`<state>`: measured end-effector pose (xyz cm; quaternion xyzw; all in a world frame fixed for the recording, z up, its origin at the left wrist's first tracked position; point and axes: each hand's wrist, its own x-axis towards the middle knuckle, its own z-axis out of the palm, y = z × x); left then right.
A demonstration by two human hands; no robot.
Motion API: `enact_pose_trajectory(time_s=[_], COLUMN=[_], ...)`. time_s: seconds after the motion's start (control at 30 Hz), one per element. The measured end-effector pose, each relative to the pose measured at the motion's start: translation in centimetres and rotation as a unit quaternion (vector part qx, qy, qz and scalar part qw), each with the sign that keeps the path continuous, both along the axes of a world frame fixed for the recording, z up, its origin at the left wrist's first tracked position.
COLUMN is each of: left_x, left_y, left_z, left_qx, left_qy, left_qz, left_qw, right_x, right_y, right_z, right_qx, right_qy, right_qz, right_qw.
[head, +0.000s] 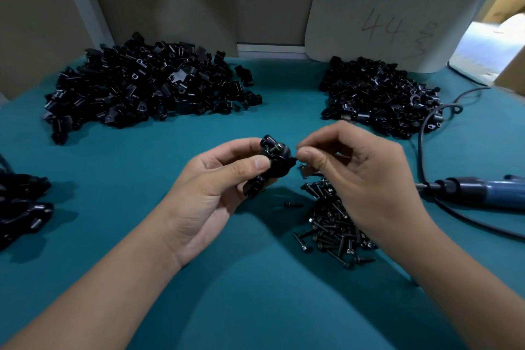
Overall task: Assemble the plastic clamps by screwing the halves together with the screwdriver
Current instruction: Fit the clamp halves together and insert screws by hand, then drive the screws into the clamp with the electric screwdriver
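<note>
From the head view, a half-built clamp (pixel 272 163) is gripped between thumb and curled fingers of the left hand (pixel 216 187), above the middle of the tabletop (pixel 255 293). A small screw, barely visible, appears to be pinched in the fingertips of the right hand (pixel 355 173), just right of the clamp and pointing sideways into it. The screwdriver (pixel 483 193) lies near the right edge, nearer the right hand. Two large heaps of clamp halves are counted by the far edge, one pile of screws (pixel 332 224) under the right hand, one screwdriver.
</note>
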<state>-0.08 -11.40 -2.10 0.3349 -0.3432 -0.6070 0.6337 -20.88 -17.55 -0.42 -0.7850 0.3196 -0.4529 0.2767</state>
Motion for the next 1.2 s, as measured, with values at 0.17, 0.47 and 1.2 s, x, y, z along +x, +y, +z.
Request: enact_pose_trajectory(time_s=[0.17, 0.47, 1.2], left_x=[0.1, 0.9, 1.6], left_y=[-0.1, 0.0, -0.1], left_z=[-0.2, -0.2, -0.9], left_qx=[0.003, 0.048, 0.020], left_qy=[0.008, 0.036, -0.025], left_qz=[0.002, 0.025, 0.034], left_qw=[1.000, 0.998, 0.999], right_x=[0.3, -14.3, -17.3], right_y=[0.0, -3.3, -7.1], right_z=[0.2, 0.5, 4.5], right_qx=[-0.047, 0.106, 0.519], right_qy=[0.027, -0.015, -0.475], right_qz=[-0.035, -0.517, -0.260], right_qw=[0.998, 0.849, 0.662])
